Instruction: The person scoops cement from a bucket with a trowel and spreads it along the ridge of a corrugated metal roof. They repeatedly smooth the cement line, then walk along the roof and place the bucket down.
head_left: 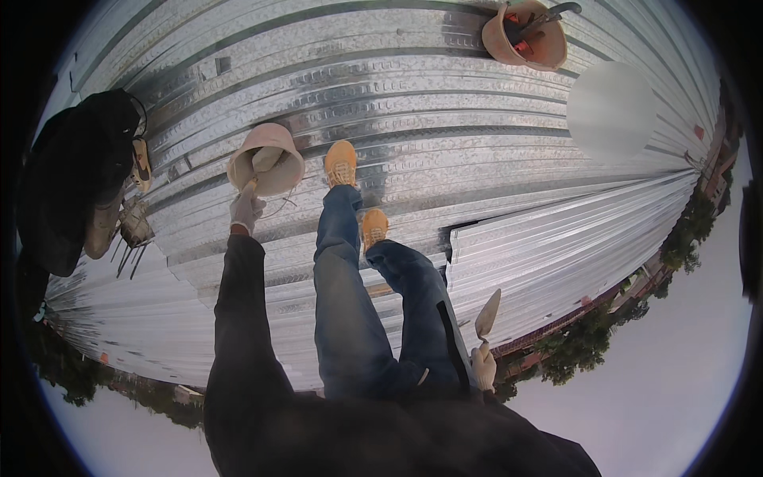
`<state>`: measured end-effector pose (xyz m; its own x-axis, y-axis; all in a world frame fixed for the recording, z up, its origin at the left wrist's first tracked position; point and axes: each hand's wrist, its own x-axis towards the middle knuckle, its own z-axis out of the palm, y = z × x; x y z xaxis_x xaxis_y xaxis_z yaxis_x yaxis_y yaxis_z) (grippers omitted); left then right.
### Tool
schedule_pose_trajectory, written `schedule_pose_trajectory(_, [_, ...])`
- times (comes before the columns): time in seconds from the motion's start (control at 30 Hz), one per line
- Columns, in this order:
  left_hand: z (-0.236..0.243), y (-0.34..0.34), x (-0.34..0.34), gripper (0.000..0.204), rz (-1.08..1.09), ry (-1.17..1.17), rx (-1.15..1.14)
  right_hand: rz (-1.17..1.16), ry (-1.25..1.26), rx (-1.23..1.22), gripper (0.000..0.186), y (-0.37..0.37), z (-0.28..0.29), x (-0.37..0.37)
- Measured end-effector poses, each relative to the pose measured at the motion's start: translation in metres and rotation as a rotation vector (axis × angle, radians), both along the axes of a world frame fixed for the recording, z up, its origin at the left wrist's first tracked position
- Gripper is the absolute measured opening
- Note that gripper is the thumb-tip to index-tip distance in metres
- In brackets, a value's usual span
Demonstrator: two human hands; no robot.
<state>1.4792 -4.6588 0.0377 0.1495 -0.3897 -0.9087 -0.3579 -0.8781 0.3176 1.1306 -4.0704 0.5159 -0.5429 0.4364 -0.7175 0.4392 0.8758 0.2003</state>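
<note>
My left hand [246,209], in a pale glove, is closed round the yellowish handle of a scoop-like tool. The tool's rounded grey head [267,159] lies inside a pinkish bucket [238,167], which tilts toward me on the metal deck. What the bucket holds beneath it cannot be made out. Out to the right, my gloved right hand [483,369] grips the short wooden handle of a pointing trowel [488,315]. Its pointed, greyish blade sticks up and away from my right leg.
Ribbed metal decking [445,103] spreads all around, with a raised sheet edge [449,246] right of my feet. A second bucket [494,40] with tools stands at the far right. On the left, a person in dark clothes [71,183] bends near protruding rods [135,226].
</note>
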Motion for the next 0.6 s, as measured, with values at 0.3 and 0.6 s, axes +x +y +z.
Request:
schedule_pose_trajectory(0.3, [0.112, 0.004, -0.123, 0.04, 0.283, 0.217, -0.059, -0.174, 0.132, -0.018, 0.063, 0.034, 0.02, 0.022])
schedule_pose_trajectory(0.6, [0.307, 0.026, -0.222, 0.04, 0.138, 0.149, -0.153, -0.311, 0.118, -0.068, 0.075, 0.126, -0.086, 0.02])
